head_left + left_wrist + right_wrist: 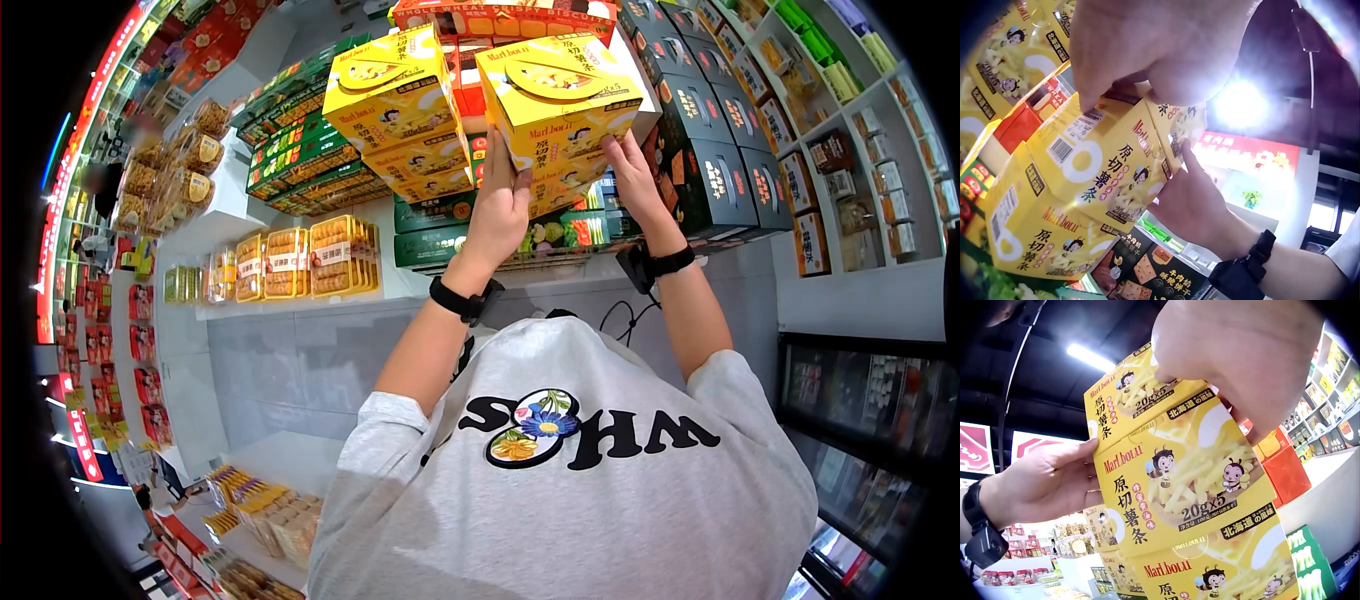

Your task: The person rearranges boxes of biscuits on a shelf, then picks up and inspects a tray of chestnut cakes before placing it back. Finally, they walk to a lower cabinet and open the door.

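Note:
Both hands are on the top of a stack of yellow snack boxes, printed with fries and a cartoon bee. My left hand (498,208) holds the left side of the top yellow box (560,85), fingers along the side and thumb toward the front. On the opposite side, my right hand (637,182) grips the same box near its front corner. Below it, another yellow box (1179,481) of the same print shows in the right wrist view, with a further one (1222,565) under that. A second stack of matching yellow boxes (395,100) stands to the left.
Green boxes (305,160) lie left of the stacks, and dark boxes (715,180) are piled at the right. Red biscuit boxes (510,15) stand behind. Yellow trays of packed biscuits (340,255) line the counter's front left. Shelves (860,150) rise at the far right.

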A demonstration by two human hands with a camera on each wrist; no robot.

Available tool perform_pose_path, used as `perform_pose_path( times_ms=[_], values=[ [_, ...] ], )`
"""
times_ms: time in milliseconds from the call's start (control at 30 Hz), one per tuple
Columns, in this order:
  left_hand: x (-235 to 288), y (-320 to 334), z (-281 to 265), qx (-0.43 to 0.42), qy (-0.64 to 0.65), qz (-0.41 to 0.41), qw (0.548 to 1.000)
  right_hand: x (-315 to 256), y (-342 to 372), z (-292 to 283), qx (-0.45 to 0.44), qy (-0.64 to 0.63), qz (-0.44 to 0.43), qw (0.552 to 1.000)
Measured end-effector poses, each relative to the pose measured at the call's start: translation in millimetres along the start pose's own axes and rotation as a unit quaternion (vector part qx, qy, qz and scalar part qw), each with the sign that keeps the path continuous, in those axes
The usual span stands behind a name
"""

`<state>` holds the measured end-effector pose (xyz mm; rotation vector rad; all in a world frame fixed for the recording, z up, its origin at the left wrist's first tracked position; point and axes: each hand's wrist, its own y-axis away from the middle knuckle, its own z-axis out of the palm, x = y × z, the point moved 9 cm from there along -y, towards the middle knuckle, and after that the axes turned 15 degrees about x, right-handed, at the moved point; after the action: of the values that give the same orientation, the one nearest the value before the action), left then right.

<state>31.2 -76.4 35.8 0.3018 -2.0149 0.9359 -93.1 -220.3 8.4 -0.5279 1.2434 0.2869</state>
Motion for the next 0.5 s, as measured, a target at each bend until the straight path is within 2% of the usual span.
perform_pose_path(
  times_ms=[167, 300, 433, 500],
  values=[
    [1.3, -5.4, 0.2, -0.003, 0.015, -0.007, 1.000, -3.0, -0.2, 3.3, 0.006, -0.010, -0.032, 0.999],
    [-6.3, -0.8, 1.1, -0.012, 0.028, -0.019, 0.999, -3.7, 10.7, 2.6, 0.020, 0.036, -0.044, 0.998],
    [-13.0, -0.4, -3.0, -0.027, 0.055, -0.034, 0.998, -6.3, 17.3, 1.3, 0.031, 0.048, -0.032, 0.998],
    [-18.2, 5.8, -8.6, -0.041, 0.058, -0.053, 0.996, 4.3, 19.6, -6.3, 0.016, 0.125, -0.010, 0.992]
  ],
)
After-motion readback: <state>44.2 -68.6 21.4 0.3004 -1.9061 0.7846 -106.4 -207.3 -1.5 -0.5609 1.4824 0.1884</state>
